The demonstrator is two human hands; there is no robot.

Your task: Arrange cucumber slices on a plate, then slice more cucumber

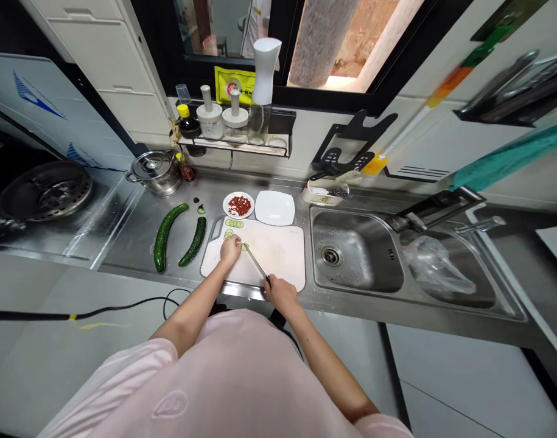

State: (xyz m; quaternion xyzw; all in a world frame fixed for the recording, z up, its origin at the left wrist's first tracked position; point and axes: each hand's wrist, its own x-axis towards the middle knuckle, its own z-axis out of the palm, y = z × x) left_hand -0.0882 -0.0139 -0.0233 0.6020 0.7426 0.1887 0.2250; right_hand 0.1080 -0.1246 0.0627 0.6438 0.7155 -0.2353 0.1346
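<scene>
My right hand (280,292) is wrapped around the black handle of a kitchen knife (259,266), whose blade reaches left over a white cutting board (282,255). A cucumber slice (245,247) lies at the knife's tip. My left hand (231,248) is closed over the board just left of that slice, its fingers bunched; whatever is in them is hidden. Beyond this hand, a row of cucumber slices (234,223) lies along the board's far edge, with more slices (228,233) nearer. Left of the board are a long cucumber (165,237) and a shorter, cut cucumber (195,242).
Behind the board stand a plate of chopped red pieces (226,201) and a white square plate (275,208). A sink (358,280) adjoins on the right. Lidded pot (156,176) and frying pan (45,188) stand left. Seasoning jars sit on a wall rack (260,148).
</scene>
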